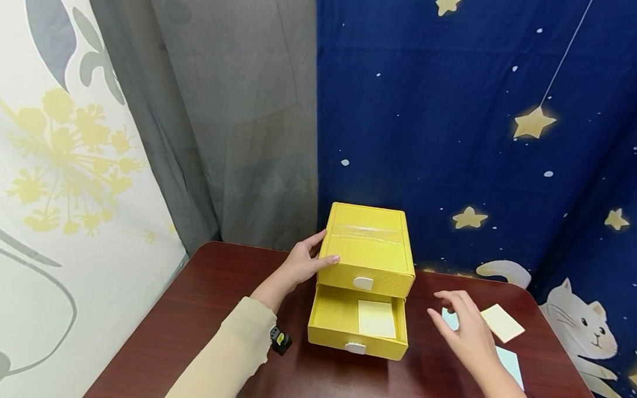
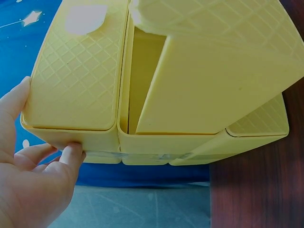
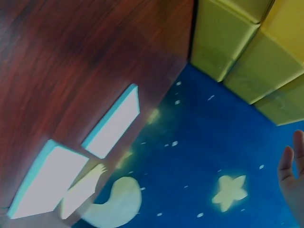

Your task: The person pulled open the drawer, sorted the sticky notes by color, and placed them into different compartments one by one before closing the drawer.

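Observation:
A yellow drawer cabinet (image 1: 369,256) stands on the table, its upper drawer closed. The lower drawer (image 1: 330,337) is pulled out, and a cream pad of sticky notes (image 1: 376,319) lies inside at the right. My left hand (image 1: 300,263) grips the cabinet's upper left edge, thumb on the top near the front; the left wrist view has its fingertips (image 2: 72,151) against the side. To the right, my right hand (image 1: 469,333) hovers with bent, loose fingers, holding nothing. Around it lie a light blue pad (image 1: 449,318), partly hidden, another light blue pad (image 1: 510,365) and a cream pad (image 1: 502,323).
Clear tape (image 1: 367,233) runs across the cabinet's top. Behind the dark red wooden table (image 1: 214,312) hang a grey curtain (image 1: 247,132) and a blue star-patterned curtain (image 1: 431,138). A white floral curtain (image 1: 60,213) hangs at the left.

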Action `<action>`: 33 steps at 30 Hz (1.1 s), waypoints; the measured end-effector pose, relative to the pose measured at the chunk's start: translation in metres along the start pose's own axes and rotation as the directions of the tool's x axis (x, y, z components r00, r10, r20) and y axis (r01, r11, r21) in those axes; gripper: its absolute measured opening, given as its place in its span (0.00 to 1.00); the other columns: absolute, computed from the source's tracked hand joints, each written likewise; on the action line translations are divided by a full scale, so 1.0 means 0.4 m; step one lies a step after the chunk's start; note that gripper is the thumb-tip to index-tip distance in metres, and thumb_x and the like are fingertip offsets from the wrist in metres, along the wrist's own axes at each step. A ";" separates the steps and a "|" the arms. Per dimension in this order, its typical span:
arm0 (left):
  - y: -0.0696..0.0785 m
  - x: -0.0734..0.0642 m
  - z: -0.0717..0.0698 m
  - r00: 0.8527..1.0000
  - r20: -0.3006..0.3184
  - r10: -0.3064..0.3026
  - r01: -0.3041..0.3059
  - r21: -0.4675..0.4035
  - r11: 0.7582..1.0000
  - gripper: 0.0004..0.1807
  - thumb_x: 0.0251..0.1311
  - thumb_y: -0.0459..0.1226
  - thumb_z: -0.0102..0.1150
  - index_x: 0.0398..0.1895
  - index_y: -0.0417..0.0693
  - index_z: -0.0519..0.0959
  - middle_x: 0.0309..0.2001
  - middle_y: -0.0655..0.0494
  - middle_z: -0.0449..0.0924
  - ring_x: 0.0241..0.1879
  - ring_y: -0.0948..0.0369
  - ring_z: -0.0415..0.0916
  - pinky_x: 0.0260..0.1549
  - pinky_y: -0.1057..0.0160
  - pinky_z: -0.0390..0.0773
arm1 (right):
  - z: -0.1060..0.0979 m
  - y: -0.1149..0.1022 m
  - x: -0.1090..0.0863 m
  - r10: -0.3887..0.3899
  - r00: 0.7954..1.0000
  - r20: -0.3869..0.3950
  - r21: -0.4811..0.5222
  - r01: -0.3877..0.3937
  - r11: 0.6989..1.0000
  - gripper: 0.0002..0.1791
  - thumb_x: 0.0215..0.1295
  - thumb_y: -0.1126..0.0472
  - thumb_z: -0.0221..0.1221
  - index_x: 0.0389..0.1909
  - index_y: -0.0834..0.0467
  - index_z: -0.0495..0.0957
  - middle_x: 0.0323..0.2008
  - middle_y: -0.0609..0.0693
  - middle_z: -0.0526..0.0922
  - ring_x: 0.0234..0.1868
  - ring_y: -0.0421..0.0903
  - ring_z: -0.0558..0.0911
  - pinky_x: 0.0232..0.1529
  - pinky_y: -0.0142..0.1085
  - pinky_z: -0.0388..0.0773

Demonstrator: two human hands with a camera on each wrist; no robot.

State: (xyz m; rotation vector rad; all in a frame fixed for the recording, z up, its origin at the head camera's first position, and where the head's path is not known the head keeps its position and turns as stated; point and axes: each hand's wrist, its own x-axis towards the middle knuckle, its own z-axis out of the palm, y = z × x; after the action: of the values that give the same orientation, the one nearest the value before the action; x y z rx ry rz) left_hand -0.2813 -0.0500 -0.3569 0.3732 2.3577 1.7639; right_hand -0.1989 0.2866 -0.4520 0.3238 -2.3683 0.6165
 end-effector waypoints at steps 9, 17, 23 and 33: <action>-0.003 0.003 0.000 1.000 0.002 0.006 -0.006 -0.003 1.000 0.44 0.58 0.42 0.64 0.74 0.47 0.51 0.74 0.49 0.50 0.72 0.53 0.51 0.65 0.54 0.63 | -0.017 0.079 -0.011 0.151 0.985 0.089 -0.008 -0.151 0.989 0.29 0.63 0.53 0.61 0.64 0.53 0.68 0.58 0.58 0.73 0.59 0.60 0.69 0.57 0.60 0.64; -0.016 0.014 -0.001 1.000 0.003 0.008 -0.008 0.004 1.000 0.44 0.59 0.41 0.63 0.74 0.45 0.50 0.74 0.48 0.50 0.72 0.52 0.51 0.65 0.53 0.63 | -0.023 0.137 -0.020 0.159 0.978 0.135 -0.061 -0.152 0.986 0.31 0.65 0.52 0.58 0.67 0.57 0.64 0.63 0.64 0.68 0.61 0.65 0.66 0.58 0.61 0.62; -0.077 0.057 0.003 1.000 -0.012 0.014 -0.014 -0.014 1.000 0.47 0.55 0.45 0.66 0.75 0.50 0.50 0.74 0.52 0.50 0.72 0.54 0.50 0.65 0.53 0.64 | -0.024 0.200 -0.030 0.213 0.952 0.219 -0.126 -0.188 0.974 0.35 0.69 0.48 0.53 0.71 0.59 0.57 0.66 0.69 0.61 0.63 0.70 0.60 0.60 0.65 0.57; -0.083 0.055 0.004 0.999 -0.029 0.019 -0.020 -0.009 1.000 0.48 0.52 0.50 0.68 0.74 0.55 0.53 0.73 0.55 0.52 0.72 0.56 0.52 0.65 0.54 0.64 | -0.034 0.294 -0.042 0.393 0.780 0.487 -0.279 -0.288 0.916 0.45 0.67 0.34 0.45 0.72 0.63 0.49 0.70 0.73 0.44 0.69 0.73 0.41 0.59 0.73 0.38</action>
State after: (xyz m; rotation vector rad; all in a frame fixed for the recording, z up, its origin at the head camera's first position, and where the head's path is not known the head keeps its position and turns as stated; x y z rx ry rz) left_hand -0.3050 -0.0509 -0.3891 0.3730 2.3729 1.8004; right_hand -0.2235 0.3955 -0.4946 -0.0427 -3.0464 0.4961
